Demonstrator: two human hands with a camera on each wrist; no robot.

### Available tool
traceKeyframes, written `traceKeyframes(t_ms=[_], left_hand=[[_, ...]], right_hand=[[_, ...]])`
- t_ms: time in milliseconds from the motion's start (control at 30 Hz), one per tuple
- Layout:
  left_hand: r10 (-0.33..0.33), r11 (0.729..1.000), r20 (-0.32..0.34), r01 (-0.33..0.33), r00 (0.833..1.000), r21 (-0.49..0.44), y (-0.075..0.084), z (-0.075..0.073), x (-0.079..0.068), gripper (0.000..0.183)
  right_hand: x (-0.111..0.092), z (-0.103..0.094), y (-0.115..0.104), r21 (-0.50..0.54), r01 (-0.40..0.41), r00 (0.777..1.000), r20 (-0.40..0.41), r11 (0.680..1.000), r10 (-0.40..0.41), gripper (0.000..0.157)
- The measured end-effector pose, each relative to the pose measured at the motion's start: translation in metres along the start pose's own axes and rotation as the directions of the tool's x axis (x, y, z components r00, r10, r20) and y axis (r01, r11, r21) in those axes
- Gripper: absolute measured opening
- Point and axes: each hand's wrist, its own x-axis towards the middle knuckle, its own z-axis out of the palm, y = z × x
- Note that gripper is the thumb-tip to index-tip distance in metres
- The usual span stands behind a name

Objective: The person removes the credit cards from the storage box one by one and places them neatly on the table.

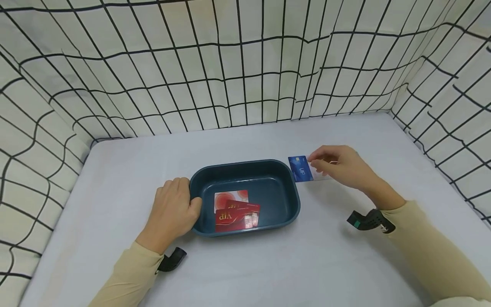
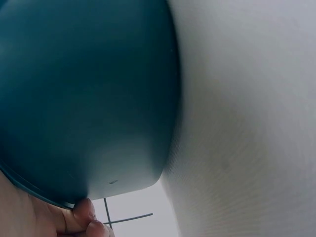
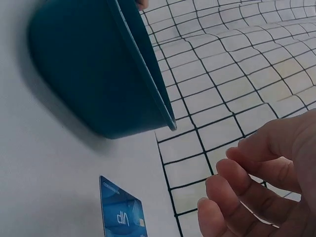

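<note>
A dark teal rectangular plastic tray [image 1: 245,168] sits on the white surface. My left hand [image 1: 171,209] grips its left rim; the left wrist view shows fingertips [image 2: 85,211] at the rim. Inside lie several cards: red VIP cards [image 1: 235,218] overlap a white card with red circles [image 1: 220,199]. Just beyond the tray's right end lies a blue VIP card [image 1: 301,169], flat on the table. A pale card-like piece [image 1: 316,175] adjoins it, partly hidden by my right hand [image 1: 343,165]. That hand hovers there with loosely bent fingers, holding nothing; the right wrist view shows it apart from the blue card.
White cloth covers the table [image 1: 245,273]. Dark-lined grid panels [image 1: 230,76] stand along the back and both sides. Each wrist wears a black device, one on the left [image 1: 172,259] and one on the right [image 1: 370,219].
</note>
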Motion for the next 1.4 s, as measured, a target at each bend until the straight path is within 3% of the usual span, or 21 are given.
traceKeyframes(t_ms=[133,467,767,1033,1400], left_hand=[[0.001,1.000,-0.002,-0.001,1.000,-0.006,0.000,0.000,0.000,0.019],[0.003,1.000,-0.003,-0.003,1.000,0.014,0.000,-0.002,-0.001,0.018],[0.006,1.000,0.005,-0.006,1.000,0.029,-0.001,-0.003,-0.001,0.019],[0.007,0.999,0.011,-0.007,1.000,0.046,-0.001,-0.003,-0.001,0.021],[0.016,0.997,-0.012,-0.015,1.000,0.070,0.000,-0.003,-0.002,0.021]], right_hand=[[0.000,0.006,-0.010,-0.032,0.045,0.999,0.009,0.998,-0.045,0.020],[0.002,0.022,-0.037,-0.002,0.159,0.987,0.032,0.987,-0.159,0.014],[0.005,0.042,-0.060,0.017,0.285,0.956,0.070,0.959,-0.285,0.016],[0.011,0.062,-0.074,0.061,0.332,0.935,0.114,0.941,-0.337,0.018],[0.017,0.090,-0.091,0.105,0.419,0.889,0.153,0.902,-0.431,0.018]])
